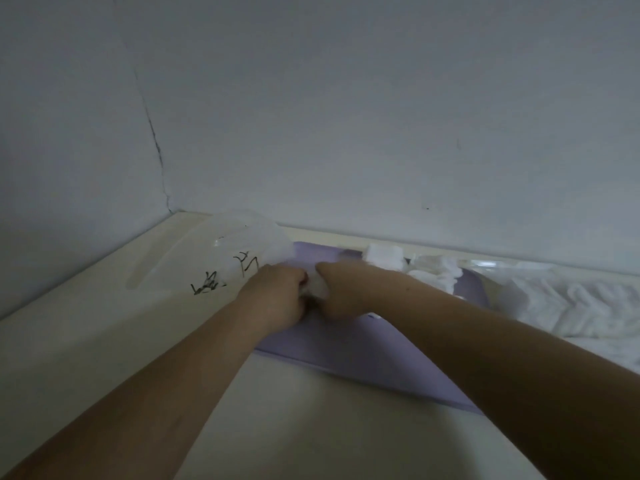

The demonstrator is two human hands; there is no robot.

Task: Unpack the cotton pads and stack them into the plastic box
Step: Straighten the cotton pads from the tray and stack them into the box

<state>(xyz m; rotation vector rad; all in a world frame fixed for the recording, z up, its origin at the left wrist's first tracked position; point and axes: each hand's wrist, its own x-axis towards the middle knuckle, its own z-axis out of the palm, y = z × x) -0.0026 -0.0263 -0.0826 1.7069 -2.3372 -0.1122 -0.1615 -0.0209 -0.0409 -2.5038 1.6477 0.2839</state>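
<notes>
- Pads: gripping a small white wad (317, 288) between left hand (275, 294) and right hand (341, 291), just above the purple mat (346, 344).
- Fingers: curling inward round the wad on both sides, knuckles nearly meeting; seeing only the backs of the hands, so not telling how many pads are pinched.
- Judging the step: either pulling a bunch apart or squaring it up for stacking; not telling which.
- Noting loose pads (384, 257) lying in a ragged heap at the mat's far edge, near the wall, with more trailing off to the right.
- Noting a translucent plastic piece (242, 252) with black scribble, just left of and behind the left hand; possibly the wrapper, possibly part of the box, not telling.
- Noting something clear and glossy (491, 265) beyond the heap on the right; too blurred for calling it the box.
- Noting white crumpled stuff (571, 303) at far right; cloth or packaging, unclear.
- Gauging progress: unpacking looking well along, with many pads already out of any wrap; seeing no neat stack inside a box, so reckoning most of the stacking as left to do.
</notes>
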